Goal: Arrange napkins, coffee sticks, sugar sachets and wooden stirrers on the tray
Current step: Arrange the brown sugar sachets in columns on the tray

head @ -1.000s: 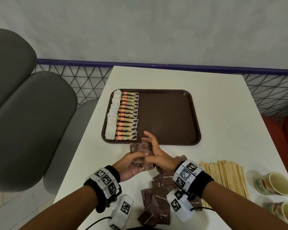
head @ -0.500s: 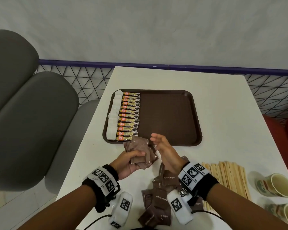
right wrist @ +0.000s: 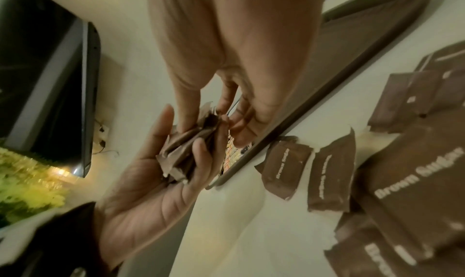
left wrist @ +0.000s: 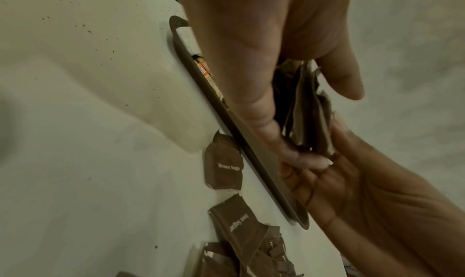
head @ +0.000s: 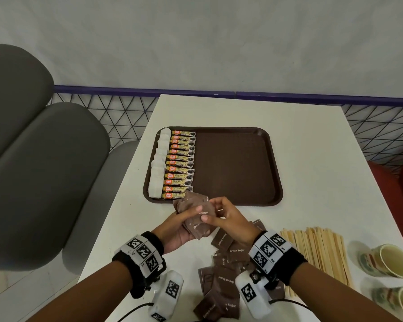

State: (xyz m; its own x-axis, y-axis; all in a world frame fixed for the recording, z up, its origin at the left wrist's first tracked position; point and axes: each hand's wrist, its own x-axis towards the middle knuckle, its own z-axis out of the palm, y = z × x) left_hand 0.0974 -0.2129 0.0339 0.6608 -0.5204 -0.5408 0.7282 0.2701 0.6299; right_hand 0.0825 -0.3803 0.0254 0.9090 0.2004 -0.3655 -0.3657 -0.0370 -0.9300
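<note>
The brown tray lies mid-table with white napkins along its left edge and a column of coffee sticks beside them; the rest of its floor is bare. In front of its near rim, my left hand grips a bundle of brown sugar sachets between thumb and fingers. My right hand pinches the bundle's right edge, thumb on the front sachet. The right wrist view shows the bundle fanned in the left palm. More sachets lie loose on the table by my wrists.
Wooden stirrers lie in a pile at the right, with two paper cups on their sides further right. Grey chair backs stand left of the table, a red seat right. A purple-topped mesh rail runs behind.
The left hand has kept the sachet bundle. The right hand let go and opened half a second ago, and now has closed back onto the bundle, thumb on the front sachet.
</note>
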